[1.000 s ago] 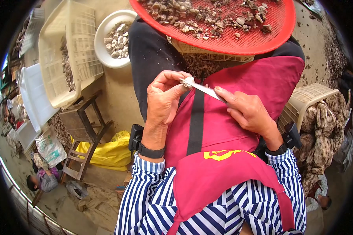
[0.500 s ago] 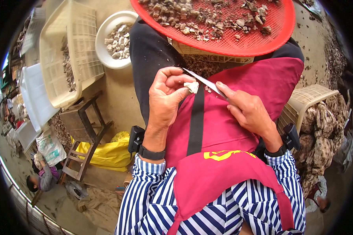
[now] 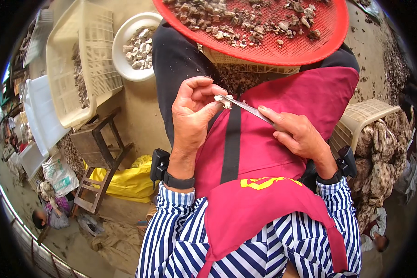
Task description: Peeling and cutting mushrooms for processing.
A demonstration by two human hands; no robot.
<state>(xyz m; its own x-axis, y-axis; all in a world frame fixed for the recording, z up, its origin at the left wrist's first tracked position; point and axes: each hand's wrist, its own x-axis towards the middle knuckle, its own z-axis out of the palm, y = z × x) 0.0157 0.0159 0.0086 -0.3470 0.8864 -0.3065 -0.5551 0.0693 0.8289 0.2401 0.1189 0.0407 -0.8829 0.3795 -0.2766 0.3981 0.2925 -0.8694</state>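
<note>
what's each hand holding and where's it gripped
Left hand pinches a small pale piece at its fingertips; right hand holds a thin knife by its handle end.

Your small pale shell piece [image 3: 225, 101] sits pinched at fingertip height; your thin metal blade [image 3: 247, 109] touches it, angled.

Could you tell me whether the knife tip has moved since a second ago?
Yes. The knife tip has shifted left, toward the white bowl, into the left hand.

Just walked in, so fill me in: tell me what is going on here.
A seated person in a red apron pinches a small pale piece in the left hand and works a thin metal blade against it with the right hand. A red tray of rough bits rests on the knees; a white bowl of pieces sits at the left.
</note>
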